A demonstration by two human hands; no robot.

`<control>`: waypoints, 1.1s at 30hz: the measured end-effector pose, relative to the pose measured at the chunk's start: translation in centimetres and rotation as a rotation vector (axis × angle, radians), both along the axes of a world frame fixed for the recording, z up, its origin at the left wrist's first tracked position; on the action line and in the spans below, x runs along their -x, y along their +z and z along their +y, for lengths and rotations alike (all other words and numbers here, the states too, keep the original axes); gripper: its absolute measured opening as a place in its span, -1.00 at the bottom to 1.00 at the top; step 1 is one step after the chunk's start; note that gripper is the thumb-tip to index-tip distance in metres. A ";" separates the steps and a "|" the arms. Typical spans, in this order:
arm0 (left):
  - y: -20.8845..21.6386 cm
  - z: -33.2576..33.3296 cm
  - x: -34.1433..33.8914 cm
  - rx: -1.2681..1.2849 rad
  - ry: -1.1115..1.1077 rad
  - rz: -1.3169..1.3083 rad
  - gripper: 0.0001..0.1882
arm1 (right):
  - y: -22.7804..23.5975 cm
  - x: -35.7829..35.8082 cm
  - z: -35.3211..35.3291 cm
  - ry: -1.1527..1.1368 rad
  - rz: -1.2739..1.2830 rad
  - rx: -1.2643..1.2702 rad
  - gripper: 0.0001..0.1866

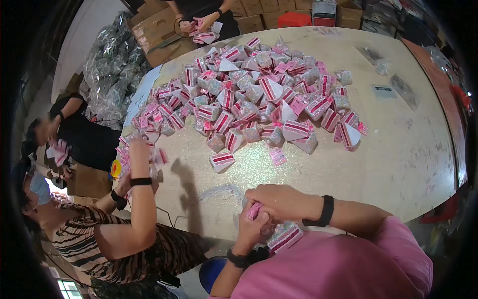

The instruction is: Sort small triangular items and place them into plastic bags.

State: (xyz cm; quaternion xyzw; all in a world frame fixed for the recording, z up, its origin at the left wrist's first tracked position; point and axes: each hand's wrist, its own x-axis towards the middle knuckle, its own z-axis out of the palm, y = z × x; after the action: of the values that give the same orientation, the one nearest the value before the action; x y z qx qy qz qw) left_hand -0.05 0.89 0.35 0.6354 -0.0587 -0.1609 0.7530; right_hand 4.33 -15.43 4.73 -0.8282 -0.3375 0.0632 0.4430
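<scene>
My left hand (251,226) and my right hand (281,201) are together at the table's near edge, both closed on the gathered neck of a clear plastic bag. A pink piece (254,211), perhaps a tag, pokes out between the fingers. Below them, against the pink shirt, hangs a cake-slice-shaped item (285,238) with white and dark pink stripes, apparently inside the bag. My right hand lies over the left fingertips, so the exact grip is hidden. Just left of my hands, a loose bunch of thin clear strands (221,192) lies on the table.
A large heap of bagged cake-slice pieces (271,89) covers the table's far middle. A single slice (222,162) and a pink card (278,157) lie nearer. Co-workers in a striped top (99,244) and black clothing (89,134) work at left; another stands opposite. A blue bin (211,274) stands below.
</scene>
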 end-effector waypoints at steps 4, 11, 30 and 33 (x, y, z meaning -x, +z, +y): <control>-0.1 1.1 0.9 0.099 0.047 0.200 -0.59 | -8.3 -5.5 -3.5 -0.232 0.095 0.017 -0.74; 1.1 2.3 2.1 0.013 0.152 0.233 -0.65 | -14.9 -8.1 -4.2 -0.482 -0.399 0.560 -0.47; 1.5 1.9 -1.2 0.155 0.182 0.131 -0.63 | -3.5 -8.4 -11.6 -0.467 -0.190 0.072 -0.86; 2.7 0.8 -3.1 -0.163 0.105 -0.072 -0.54 | 1.6 -5.3 -13.2 -0.316 -0.238 0.136 -0.89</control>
State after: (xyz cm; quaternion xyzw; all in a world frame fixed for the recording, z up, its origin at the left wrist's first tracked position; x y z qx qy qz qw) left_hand 3.05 1.65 3.05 0.7022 -0.0391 -0.1026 0.7035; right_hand 9.63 -28.63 6.35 -0.9004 -0.2481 -0.0827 0.3477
